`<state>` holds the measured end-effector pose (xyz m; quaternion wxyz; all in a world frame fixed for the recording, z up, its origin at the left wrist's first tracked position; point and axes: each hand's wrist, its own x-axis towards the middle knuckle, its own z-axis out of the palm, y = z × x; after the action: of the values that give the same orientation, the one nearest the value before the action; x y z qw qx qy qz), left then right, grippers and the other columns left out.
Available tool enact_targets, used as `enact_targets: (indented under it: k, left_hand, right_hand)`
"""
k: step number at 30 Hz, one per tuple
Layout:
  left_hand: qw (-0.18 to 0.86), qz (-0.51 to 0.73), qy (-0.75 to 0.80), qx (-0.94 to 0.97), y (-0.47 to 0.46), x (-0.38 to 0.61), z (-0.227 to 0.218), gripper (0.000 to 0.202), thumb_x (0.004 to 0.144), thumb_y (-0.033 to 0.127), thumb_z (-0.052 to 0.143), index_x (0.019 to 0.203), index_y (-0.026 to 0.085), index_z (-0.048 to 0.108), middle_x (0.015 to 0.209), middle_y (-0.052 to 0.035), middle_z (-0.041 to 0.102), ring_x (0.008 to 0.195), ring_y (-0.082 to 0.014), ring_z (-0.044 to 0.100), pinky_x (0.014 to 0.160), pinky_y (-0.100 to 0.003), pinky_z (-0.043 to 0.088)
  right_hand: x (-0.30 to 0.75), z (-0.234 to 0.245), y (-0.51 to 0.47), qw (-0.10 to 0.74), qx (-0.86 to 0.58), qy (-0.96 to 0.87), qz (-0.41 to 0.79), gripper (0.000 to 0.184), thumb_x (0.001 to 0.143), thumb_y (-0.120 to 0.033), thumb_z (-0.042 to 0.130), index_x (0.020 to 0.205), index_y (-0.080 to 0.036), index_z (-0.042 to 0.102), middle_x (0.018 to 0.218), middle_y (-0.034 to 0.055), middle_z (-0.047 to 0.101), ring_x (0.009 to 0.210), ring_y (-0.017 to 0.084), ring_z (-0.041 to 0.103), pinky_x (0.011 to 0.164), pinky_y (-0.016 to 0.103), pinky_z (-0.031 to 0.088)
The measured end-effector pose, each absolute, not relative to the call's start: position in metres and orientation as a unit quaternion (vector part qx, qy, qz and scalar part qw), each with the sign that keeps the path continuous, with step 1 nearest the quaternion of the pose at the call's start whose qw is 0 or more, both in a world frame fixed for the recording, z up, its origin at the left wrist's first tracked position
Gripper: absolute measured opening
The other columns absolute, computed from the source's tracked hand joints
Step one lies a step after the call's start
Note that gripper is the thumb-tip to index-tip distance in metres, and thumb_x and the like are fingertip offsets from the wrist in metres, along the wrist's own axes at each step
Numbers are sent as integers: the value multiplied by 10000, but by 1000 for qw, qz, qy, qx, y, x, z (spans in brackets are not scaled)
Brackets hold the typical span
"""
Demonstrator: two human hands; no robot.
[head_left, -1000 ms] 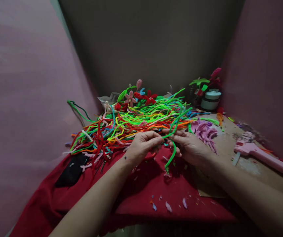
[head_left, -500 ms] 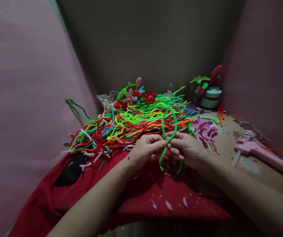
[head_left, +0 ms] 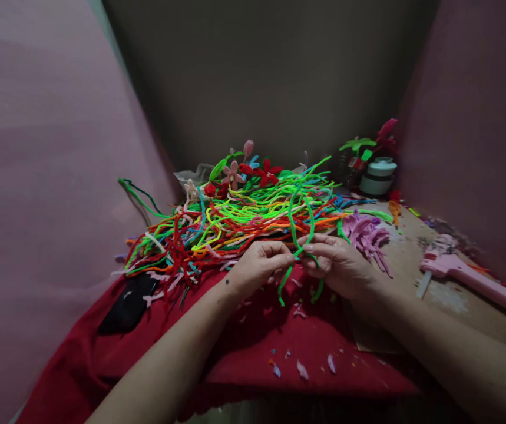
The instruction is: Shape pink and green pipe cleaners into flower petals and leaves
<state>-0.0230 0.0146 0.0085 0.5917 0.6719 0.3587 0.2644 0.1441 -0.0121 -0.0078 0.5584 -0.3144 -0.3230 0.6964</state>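
Note:
A bright green pipe cleaner point(head_left: 291, 219) is bent into a tall loop, its two ends crossing low down and hanging below my fingers. My left hand point(head_left: 267, 262) pinches it on the left of the crossing. On the other side my right hand point(head_left: 334, 259) grips it between thumb and fingers, close to the left fingertips. Just behind both hands lies a big heap of pipe cleaners point(head_left: 235, 212) in green, red, yellow, orange and pink. To the right of my right hand sits a bunch of lilac pipe-cleaner pieces point(head_left: 364, 235).
A pink glue gun point(head_left: 469, 271) lies on the board at right. Behind it stand a pale lidded jar point(head_left: 379, 175) and fuzzy flowers. More fuzzy flowers point(head_left: 267, 172) top the heap. A black phone-like object point(head_left: 128, 303) rests left on the red cloth point(head_left: 253, 365), which carries scraps.
The hands have drawn slightly apart at the crossing. The green loop has shifted a little and its lower left end has swung left.

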Motion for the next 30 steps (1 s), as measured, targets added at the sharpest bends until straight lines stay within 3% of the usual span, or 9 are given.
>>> enact_targets:
  k: [6, 9, 14, 18, 24, 30]
  left_hand:
    - [569, 235, 379, 691, 16, -25, 11, 192, 729, 296, 539, 628, 133, 533, 458, 52, 424, 381, -37, 323, 394, -181, 237]
    - [570, 251, 376, 686, 16, -24, 11, 162, 717, 277, 559, 649, 132, 536, 530, 33, 489, 433, -48, 401, 434, -179, 298]
    - [631, 318, 312, 636, 15, -21, 8, 226, 706, 274, 629, 859, 129, 548, 737, -30, 611, 612, -100, 561, 576, -213, 429]
    - [655, 335, 282, 616, 12, -18, 6, 316, 716, 267, 631, 992, 133, 552, 724, -37, 627, 574, -105, 563, 534, -213, 427]
    - [572, 389, 346, 634, 7, -13, 7, 273, 655, 297, 687, 862, 126, 637, 630, 3, 596, 496, -67, 486, 504, -197, 396]
    - [502, 384, 400, 663, 2, -9, 9, 170, 704, 258, 631, 794, 115, 652, 617, 12, 573, 519, -60, 469, 515, -186, 377]
  right_hand:
    - [144, -8, -9, 578, -332, -330, 668, 172, 604, -128, 708, 751, -115, 621, 581, -23, 534, 452, 55, 483, 369, 159, 324]
    - [143, -9, -8, 567, -352, -323, 671, 165, 608, -126, 710, 749, -118, 626, 571, -9, 563, 448, 66, 510, 371, 162, 376]
    - [141, -15, -10, 556, -358, -347, 666, 175, 632, -161, 715, 775, -129, 618, 564, 7, 602, 446, 90, 550, 410, 197, 463]
    - [138, -15, -14, 550, -347, -384, 656, 165, 666, -185, 695, 796, -138, 606, 557, 6, 611, 447, 107, 572, 429, 221, 489]
    - [136, -13, -17, 581, -354, -379, 627, 230, 616, -210, 736, 758, -154, 564, 623, -13, 613, 448, 89, 555, 404, 217, 489]
    - [139, -14, -15, 575, -364, -380, 627, 227, 622, -226, 737, 758, -155, 570, 612, -16, 602, 453, 94, 562, 414, 226, 501]
